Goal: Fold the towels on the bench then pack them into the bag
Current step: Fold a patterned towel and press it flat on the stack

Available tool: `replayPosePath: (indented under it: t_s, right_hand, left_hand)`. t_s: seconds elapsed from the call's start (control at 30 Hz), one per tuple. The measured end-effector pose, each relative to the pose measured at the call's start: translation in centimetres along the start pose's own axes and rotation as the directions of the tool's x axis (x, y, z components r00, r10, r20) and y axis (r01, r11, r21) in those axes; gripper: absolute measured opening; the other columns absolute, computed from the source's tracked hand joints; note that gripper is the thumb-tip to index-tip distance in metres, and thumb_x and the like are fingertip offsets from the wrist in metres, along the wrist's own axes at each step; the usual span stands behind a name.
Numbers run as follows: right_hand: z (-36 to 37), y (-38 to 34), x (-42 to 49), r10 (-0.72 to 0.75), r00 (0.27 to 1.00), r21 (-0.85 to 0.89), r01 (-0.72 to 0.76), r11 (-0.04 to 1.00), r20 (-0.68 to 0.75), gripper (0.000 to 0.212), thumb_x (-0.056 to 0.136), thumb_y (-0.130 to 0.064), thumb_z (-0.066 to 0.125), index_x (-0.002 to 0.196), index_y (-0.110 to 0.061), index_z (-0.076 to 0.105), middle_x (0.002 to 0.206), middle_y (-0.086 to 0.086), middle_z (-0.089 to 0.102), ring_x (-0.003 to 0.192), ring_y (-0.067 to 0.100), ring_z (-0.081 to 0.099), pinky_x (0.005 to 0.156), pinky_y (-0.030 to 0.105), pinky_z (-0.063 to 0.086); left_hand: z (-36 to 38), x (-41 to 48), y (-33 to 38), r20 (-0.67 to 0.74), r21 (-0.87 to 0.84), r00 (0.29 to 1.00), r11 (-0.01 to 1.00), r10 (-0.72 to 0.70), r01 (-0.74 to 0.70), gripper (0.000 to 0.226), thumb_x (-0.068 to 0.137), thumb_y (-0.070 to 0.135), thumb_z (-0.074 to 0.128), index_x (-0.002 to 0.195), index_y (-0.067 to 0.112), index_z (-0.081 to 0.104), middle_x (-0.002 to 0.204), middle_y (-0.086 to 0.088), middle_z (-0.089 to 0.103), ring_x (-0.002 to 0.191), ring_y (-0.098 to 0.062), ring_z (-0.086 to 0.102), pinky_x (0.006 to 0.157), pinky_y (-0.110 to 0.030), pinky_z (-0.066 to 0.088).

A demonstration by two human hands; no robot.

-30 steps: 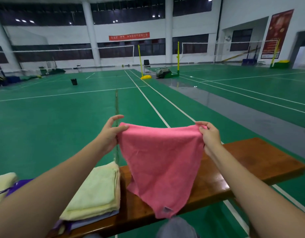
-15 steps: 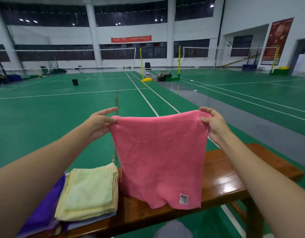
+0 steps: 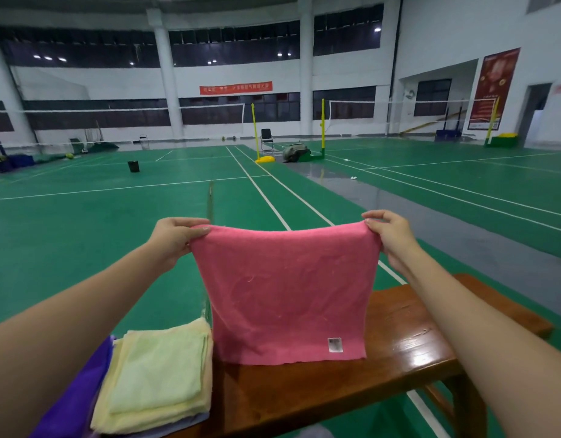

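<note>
One pink towel [image 3: 285, 289] hangs unfolded in the air over the middle of the bench [image 3: 405, 352], held up by its two top corners. The left hand [image 3: 175, 240] pinches the left corner between thumb and curled fingers, and the right hand [image 3: 391, 235] pinches the right corner the same way, knuckles up. Both forearms reach forward from the near corners of the view, roughly level with each other, with the towel's top edge sagging slightly between the hands. A single small white label [image 3: 335, 344] sits near the towel's lower right corner. The bottom edge hangs at the level of the bench top; whether it touches the wood cannot be told.

At the near left end of the bench lies one stack of folded towels. A light green towel [image 3: 156, 371] is on top, a pale yellow towel [image 3: 190, 330] lies under it, and a thin grey-blue layer [image 3: 178, 426] shows at the bottom. One purple towel [image 3: 74, 403] lies just to the left, touching the stack and partly hidden by the left forearm.

Beyond the bench spreads a green court floor [image 3: 83, 241] with white lines. Far off stand two yellow net posts [image 3: 322, 128], one black chair [image 3: 266, 139] and one dark bin [image 3: 133, 166].
</note>
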State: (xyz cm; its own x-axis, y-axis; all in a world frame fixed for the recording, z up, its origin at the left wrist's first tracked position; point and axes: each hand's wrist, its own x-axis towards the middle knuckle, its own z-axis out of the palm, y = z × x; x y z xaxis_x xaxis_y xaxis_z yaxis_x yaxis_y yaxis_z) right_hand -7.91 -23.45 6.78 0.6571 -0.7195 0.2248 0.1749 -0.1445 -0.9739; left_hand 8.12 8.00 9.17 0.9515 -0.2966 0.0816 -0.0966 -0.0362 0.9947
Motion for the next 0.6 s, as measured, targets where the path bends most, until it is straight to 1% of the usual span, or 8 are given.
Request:
replayPosePath:
  t_s: [0.03, 0.1, 0.17, 0.23, 0.3, 0.43, 0.53, 0.6]
  right_hand:
    - [-0.1, 0.0, -0.3, 0.027, 0.999, 0.049, -0.029, 0.998, 0.044, 0.017, 0.088, 0.003, 0.055, 0.09, -0.012, 0.064, 0.084, 0.003, 0.059, 0.068, 0.01, 0.05, 0.056, 0.017, 0.042]
    - [-0.3, -0.1, -0.9, 0.031, 0.988, 0.084, -0.044, 0.996, 0.151, 0.032, 0.081, 0.012, 0.058, 0.109, -0.002, 0.062, 0.092, 0.005, 0.06, 0.085, 0.015, 0.055, 0.08, 0.027, 0.048]
    - [-0.6, -0.4, -1.5, 0.005, 0.976, -0.039, 0.003, 0.999, 0.218, 0.049, 0.075, 0.02, 0.059, 0.12, 0.001, 0.058, 0.104, 0.007, 0.061, 0.097, 0.019, 0.055, 0.094, 0.03, 0.045]
    - [-0.7, -0.6, -1.7, -0.047, 0.974, -0.274, 0.109, 0.955, 0.223, 0.053, 0.073, 0.021, 0.06, 0.122, 0.001, 0.057, 0.113, 0.01, 0.06, 0.102, 0.018, 0.053, 0.094, 0.026, 0.042]
    - [-0.5, -0.5, -1.3, -0.131, 0.973, -0.448, 0.205, 0.87, 0.192, 0.049, 0.074, 0.017, 0.061, 0.121, 0.002, 0.059, 0.118, 0.013, 0.06, 0.107, 0.021, 0.054, 0.092, 0.022, 0.039]
    - [-0.1, -0.7, -0.6, -0.301, 0.951, -0.55, 0.292, 0.783, 0.076, 0.034, 0.08, 0.008, 0.057, 0.113, 0.003, 0.063, 0.115, 0.017, 0.063, 0.11, 0.029, 0.056, 0.089, 0.026, 0.039]
    - [-0.5, -1.5, -0.2, -0.385, 0.923, -0.57, 0.327, 0.754, 0.02, 0.024, 0.085, 0.001, 0.055, 0.106, -0.001, 0.067, 0.109, 0.016, 0.066, 0.104, 0.029, 0.058, 0.084, 0.028, 0.041]
    - [-1.0, -2.0, 0.1, -0.437, 0.899, -0.598, 0.354, 0.719, 0.007, 0.02, 0.086, -0.004, 0.057, 0.101, -0.006, 0.07, 0.105, 0.013, 0.067, 0.1, 0.028, 0.06, 0.083, 0.033, 0.045]
  left_hand:
    - [-0.2, 0.0, -0.1, -0.01, 0.039, 1.0, 0.999, 0.008, -0.008, 0.026, 0.082, -0.001, 0.066, 0.108, 0.004, 0.065, 0.059, 0.006, 0.065, 0.064, -0.008, 0.05, 0.058, -0.016, 0.045]
    - [-0.7, 0.1, -0.1, -0.038, 0.099, 0.999, 0.995, 0.023, -0.019, 0.027, 0.081, 0.001, 0.068, 0.109, 0.001, 0.066, 0.069, 0.001, 0.063, 0.066, -0.009, 0.049, 0.062, -0.02, 0.043]
    - [-1.4, 0.2, 0.1, -0.053, 0.141, 0.998, 0.99, 0.035, -0.028, 0.031, 0.081, -0.001, 0.067, 0.112, -0.001, 0.064, 0.08, -0.004, 0.062, 0.07, -0.01, 0.051, 0.063, -0.021, 0.045]
    - [-1.8, 0.2, 0.3, -0.046, 0.171, 0.998, 0.984, 0.053, -0.044, 0.035, 0.081, -0.005, 0.065, 0.115, -0.003, 0.062, 0.085, -0.006, 0.061, 0.072, -0.01, 0.052, 0.059, -0.02, 0.051]
    - [-1.8, 0.3, 0.5, -0.035, 0.209, 0.996, 0.975, 0.082, -0.072, 0.038, 0.08, -0.011, 0.062, 0.118, -0.006, 0.059, 0.082, -0.005, 0.059, 0.071, -0.012, 0.053, 0.053, -0.013, 0.053]
    - [-1.4, 0.5, 1.1, 0.004, 0.43, 0.976, 0.88, 0.22, -0.2, 0.038, 0.077, -0.012, 0.067, 0.114, -0.01, 0.061, 0.085, -0.011, 0.061, 0.067, -0.017, 0.054, 0.059, -0.01, 0.052]
    - [-1.4, 0.9, 2.1, 0.002, 0.553, 0.948, 0.79, 0.317, -0.265, 0.034, 0.074, -0.004, 0.073, 0.108, -0.006, 0.066, 0.087, -0.013, 0.064, 0.074, -0.021, 0.056, 0.076, -0.029, 0.056]
    - [-1.3, 0.9, 2.8, 0.007, 0.623, 0.924, 0.721, 0.382, -0.303, 0.028, 0.074, 0.002, 0.075, 0.101, -0.002, 0.071, 0.082, -0.012, 0.067, 0.071, -0.02, 0.056, 0.075, -0.03, 0.049]
